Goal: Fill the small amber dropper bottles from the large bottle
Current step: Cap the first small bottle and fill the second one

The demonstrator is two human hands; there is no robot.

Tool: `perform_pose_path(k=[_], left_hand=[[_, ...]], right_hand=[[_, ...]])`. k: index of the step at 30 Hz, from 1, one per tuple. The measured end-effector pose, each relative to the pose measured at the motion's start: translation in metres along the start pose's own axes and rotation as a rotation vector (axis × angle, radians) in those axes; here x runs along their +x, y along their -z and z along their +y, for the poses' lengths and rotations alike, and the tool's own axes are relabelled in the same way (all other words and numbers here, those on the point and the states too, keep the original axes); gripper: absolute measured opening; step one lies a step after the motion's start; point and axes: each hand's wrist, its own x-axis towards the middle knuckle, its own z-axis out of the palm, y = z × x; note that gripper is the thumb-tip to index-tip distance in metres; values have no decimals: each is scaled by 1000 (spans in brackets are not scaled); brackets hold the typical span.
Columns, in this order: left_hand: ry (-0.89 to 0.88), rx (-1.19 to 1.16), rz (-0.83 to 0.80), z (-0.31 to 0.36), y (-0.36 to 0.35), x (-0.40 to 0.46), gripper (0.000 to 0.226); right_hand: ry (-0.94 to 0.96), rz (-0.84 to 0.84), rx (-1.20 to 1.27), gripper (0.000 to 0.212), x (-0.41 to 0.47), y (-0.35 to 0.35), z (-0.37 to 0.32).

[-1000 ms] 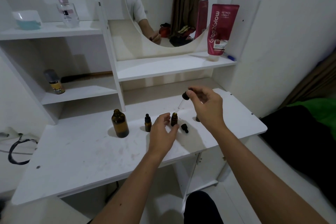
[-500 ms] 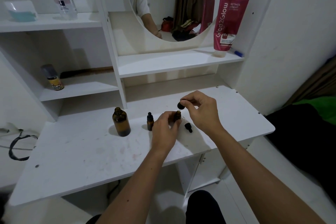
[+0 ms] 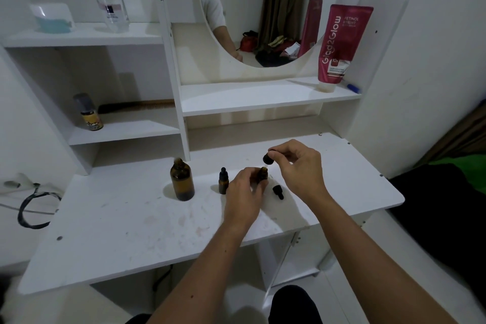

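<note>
- Open small amber bottle (image 3: 263,173): upright, long axis vertical, mouth up, standing on the white desk (image 3: 131,218) near its middle.
- Left hand (image 3: 243,196): fingers curled around the lower part of this bottle, which shows above the fingertips.
- Right hand (image 3: 299,166): thumb and forefinger pinching the black bulb of a dropper (image 3: 267,158), tip pointing down just above the bottle's mouth.
- Capped small bottle (image 3: 223,181): upright, just left of the left hand.
- Large amber bottle (image 3: 182,180): upright, uncapped, further left, apart from both hands.
- Loose dropper cap (image 3: 278,191): lying on its side between the hands, tip toward the front right.
- Bare desk surface lies in front of the bottles and to the right, up to the rounded right corner; shelf upright (image 3: 173,73) behind the large bottle.
</note>
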Motion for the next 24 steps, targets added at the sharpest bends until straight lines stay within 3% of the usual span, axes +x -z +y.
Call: perform_pose_path(k=[6, 9, 14, 21, 24], left_hand=[[18, 33, -27, 7, 2, -3, 23], [31, 80, -36, 8, 4, -6, 39], [46, 127, -70, 7, 10, -20, 57], [68, -62, -138, -5, 45, -52, 56], [67, -87, -145, -10, 72, -61, 43]], right_hand=[[-51, -36, 36, 22, -2, 0, -5], [-70, -22, 65, 11, -4, 5, -9], [-42, 58, 69, 16, -3, 16, -25], [-20, 87, 106, 16, -13, 11, -39], [-45, 74, 150, 16, -15, -1, -47]])
